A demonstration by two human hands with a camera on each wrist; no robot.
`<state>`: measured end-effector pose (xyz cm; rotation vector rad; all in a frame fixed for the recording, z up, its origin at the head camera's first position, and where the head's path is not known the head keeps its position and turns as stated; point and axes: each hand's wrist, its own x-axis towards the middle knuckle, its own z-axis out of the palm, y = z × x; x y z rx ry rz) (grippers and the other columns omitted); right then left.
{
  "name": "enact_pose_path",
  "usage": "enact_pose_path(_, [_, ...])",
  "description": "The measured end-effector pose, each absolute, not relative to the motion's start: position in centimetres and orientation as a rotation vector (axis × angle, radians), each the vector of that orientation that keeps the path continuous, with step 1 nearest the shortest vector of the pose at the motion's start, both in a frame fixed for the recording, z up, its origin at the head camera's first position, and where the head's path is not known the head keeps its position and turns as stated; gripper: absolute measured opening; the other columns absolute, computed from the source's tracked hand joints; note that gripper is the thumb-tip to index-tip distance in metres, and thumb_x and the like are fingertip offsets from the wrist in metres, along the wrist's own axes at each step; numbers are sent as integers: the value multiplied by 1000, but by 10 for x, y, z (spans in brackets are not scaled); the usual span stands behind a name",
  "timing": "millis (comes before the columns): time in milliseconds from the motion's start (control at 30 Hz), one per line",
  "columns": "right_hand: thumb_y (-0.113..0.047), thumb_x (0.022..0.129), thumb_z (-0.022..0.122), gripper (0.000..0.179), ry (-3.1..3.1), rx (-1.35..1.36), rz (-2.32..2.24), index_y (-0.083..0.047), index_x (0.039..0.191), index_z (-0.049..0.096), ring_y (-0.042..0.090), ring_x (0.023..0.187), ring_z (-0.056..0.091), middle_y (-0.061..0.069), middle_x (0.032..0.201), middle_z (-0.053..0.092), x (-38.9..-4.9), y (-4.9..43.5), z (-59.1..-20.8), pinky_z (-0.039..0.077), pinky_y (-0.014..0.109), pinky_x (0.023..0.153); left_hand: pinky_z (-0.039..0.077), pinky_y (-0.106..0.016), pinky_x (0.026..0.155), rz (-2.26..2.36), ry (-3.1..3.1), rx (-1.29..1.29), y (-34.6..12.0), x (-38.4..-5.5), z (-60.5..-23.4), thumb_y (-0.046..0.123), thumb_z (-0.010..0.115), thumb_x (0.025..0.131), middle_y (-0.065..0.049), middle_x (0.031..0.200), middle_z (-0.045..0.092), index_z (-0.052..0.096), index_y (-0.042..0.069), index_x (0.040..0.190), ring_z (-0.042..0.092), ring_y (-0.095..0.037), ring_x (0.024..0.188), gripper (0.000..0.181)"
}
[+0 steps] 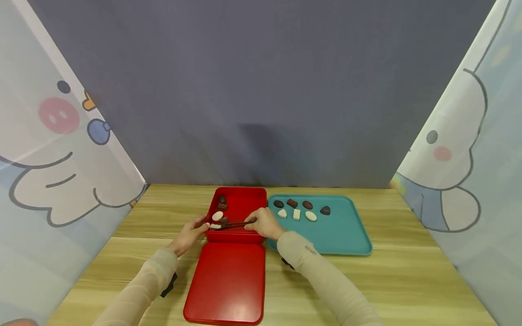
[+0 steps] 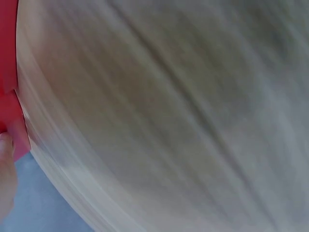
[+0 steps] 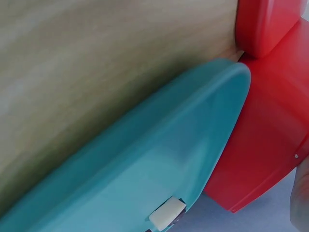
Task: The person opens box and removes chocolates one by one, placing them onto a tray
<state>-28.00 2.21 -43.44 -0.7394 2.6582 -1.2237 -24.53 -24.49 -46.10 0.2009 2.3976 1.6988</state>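
In the head view my right hand (image 1: pixel 263 222) holds dark, slim tongs (image 1: pixel 236 224) over the front of an open red box (image 1: pixel 249 199). Their tips meet a white rectangular chocolate (image 1: pixel 215 226) at the box's front left. My left hand (image 1: pixel 190 234) grips the box's left wall near that corner; a finger also shows against red in the left wrist view. Inside the box, along the left, lie a white oval chocolate (image 1: pixel 217 216) and several dark chocolates (image 1: pixel 222 199). The right wrist view shows only part of the right hand (image 3: pixel 300 198), and the tongs' tips are out of it.
A teal tray (image 1: pixel 338 233) stands right of the box, with dark chocolates (image 1: pixel 307 205) in a back row and white chocolates (image 1: pixel 311 216) in front. The flat red lid (image 1: pixel 230 283) lies before the box on the wooden table (image 1: pixel 408 262). A grey backdrop (image 1: pixel 261 90) rises behind.
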Motion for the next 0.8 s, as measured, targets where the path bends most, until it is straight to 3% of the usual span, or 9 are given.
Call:
enact_pose_path(233, [-14, 80, 71, 19, 2641, -724, -1271, -6, 97, 73, 10, 67, 58, 4, 91, 71, -279, 24, -436, 50, 21, 59, 29, -50, 108, 1739, 2387, 190, -244, -244, -465, 19, 42, 99, -26, 147, 22, 18, -5, 144, 28, -38, 133, 56])
enact_pose_path(633, [-20, 80, 71, 18, 2675, -661, -1303, -11, 96, 73, 14, 79, 60, 4, 98, 69, -278, 45, -427, 50, 24, 63, 28, -51, 108, 1687, 2396, 176, -249, -244, -460, 25, 43, 99, -26, 148, 19, 14, -4, 145, 24, -40, 135, 62])
enact_pose_path(800, [-21, 81, 70, 17, 2620, -571, -1362, -14, 97, 73, 13, 75, 59, 1, 97, 68, -277, 58, -419, 50, 25, 62, 27, -51, 108, 1689, 2385, 181, -248, -245, -460, 23, 42, 99, -26, 148, 19, 14, -4, 145, 24, -39, 135, 60])
